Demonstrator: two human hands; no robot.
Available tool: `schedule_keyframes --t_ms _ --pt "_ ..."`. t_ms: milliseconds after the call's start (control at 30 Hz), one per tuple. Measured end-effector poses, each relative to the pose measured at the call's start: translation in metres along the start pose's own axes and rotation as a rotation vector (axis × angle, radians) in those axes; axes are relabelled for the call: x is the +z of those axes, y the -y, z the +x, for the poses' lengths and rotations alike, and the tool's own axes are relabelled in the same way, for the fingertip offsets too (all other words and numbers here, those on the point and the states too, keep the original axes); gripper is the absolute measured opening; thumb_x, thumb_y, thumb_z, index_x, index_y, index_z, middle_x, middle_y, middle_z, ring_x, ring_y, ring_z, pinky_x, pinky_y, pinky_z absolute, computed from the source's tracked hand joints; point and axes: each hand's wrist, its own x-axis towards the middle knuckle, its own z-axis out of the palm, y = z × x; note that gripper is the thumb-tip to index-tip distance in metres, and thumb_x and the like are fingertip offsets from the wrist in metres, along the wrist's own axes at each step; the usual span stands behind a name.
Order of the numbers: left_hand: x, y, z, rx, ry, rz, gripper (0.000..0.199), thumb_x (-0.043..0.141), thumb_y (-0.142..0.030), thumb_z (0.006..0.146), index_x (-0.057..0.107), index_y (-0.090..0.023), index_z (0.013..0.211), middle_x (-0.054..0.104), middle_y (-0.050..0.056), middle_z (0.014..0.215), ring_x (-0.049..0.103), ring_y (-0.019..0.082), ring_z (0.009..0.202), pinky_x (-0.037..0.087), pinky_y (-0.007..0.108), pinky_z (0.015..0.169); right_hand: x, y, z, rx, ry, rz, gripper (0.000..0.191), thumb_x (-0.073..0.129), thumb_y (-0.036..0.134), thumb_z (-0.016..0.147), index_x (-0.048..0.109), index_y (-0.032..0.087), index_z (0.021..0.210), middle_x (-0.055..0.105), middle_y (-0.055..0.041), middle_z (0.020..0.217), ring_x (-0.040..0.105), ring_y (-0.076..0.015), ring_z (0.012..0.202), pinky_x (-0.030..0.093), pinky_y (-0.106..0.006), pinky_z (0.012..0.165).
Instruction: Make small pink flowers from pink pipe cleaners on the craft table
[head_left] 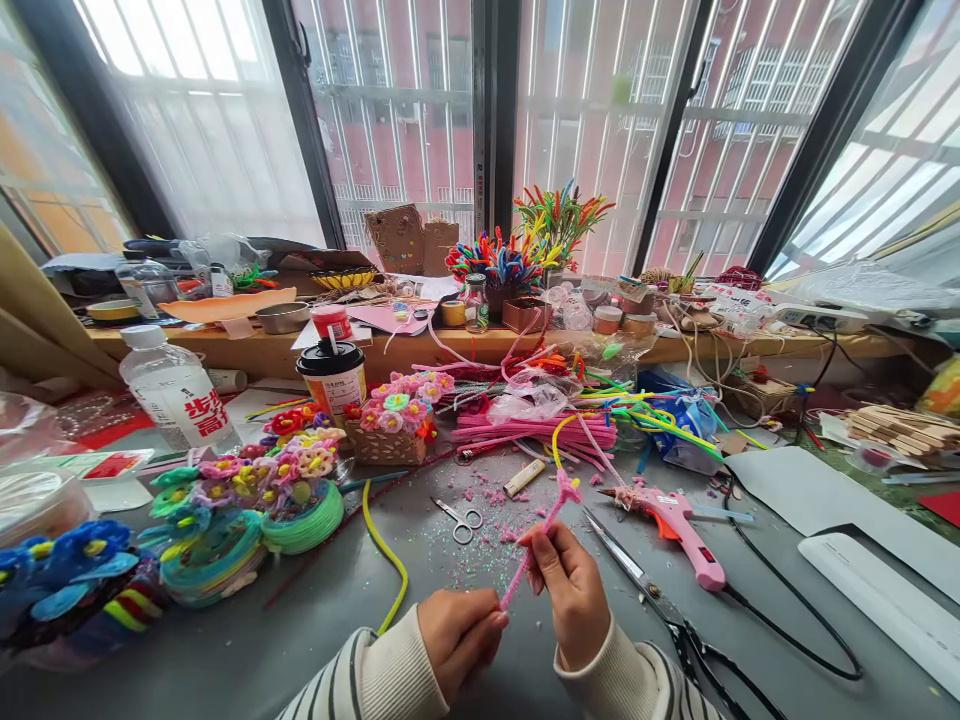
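Note:
Between my two hands runs a pink pipe cleaner, slanting up to the right. My left hand pinches its lower end. Higher up, my right hand grips it between thumb and fingers. Above the right fingers the pipe cleaner ends in a small pink flower shape, with a yellow bit at its middle. A yellow pipe cleaner curves up behind that flower. Small silver scissors lie beyond my left hand. To the right of my right hand are large black-handled scissors.
A pink glue gun lies at right, its black cord looping forward. Pink pipe cleaners are piled at the back. Finished flower baskets, a water bottle and a lidded cup stand at left. Pink scraps and glitter dot the table.

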Motion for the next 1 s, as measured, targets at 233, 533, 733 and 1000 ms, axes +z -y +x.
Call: schedule_keyframes --t_ms 233,533,733,1000 --pt "-0.001 0.007 -0.004 0.075 -0.327 0.445 0.028 0.029 -0.032 0.076 0.045 -0.018 0.058 0.050 0.000 0.051 0.044 0.008 0.046 0.033 0.017 0.045 0.000 0.001 -0.001 -0.018 -0.041 -0.069 0.023 0.043 0.034 0.074 0.051 0.014 0.068 0.042 0.0033 0.050 0.037 -0.0065 0.043 0.031 -0.018 0.039" --pt "0.007 0.011 -0.009 0.157 -0.486 0.594 0.026 0.028 -0.027 0.077 0.045 -0.019 0.059 0.051 -0.001 0.052 0.045 0.009 0.044 0.032 0.017 0.043 0.000 0.003 0.002 0.030 -0.082 0.000 0.024 0.046 0.037 0.072 0.051 0.014 0.068 0.043 0.0036 0.051 0.037 -0.0060 0.042 0.031 -0.018 0.039" --pt "0.005 0.006 -0.011 0.144 -0.474 0.543 0.024 0.032 -0.029 0.076 0.045 -0.019 0.059 0.050 -0.001 0.050 0.045 0.008 0.044 0.032 0.017 0.042 -0.001 0.003 0.004 0.039 -0.093 0.045 0.023 0.046 0.036 0.072 0.052 0.014 0.069 0.043 0.0039 0.051 0.037 -0.0052 0.041 0.030 -0.016 0.038" --pt "0.005 0.005 -0.007 0.139 -0.481 0.488 0.023 0.033 -0.027 0.076 0.047 -0.018 0.061 0.049 -0.001 0.051 0.043 0.008 0.043 0.034 0.016 0.042 0.001 0.002 0.003 0.046 -0.063 0.020 0.023 0.046 0.037 0.072 0.050 0.014 0.070 0.043 0.0036 0.051 0.037 -0.0059 0.041 0.030 -0.018 0.038"
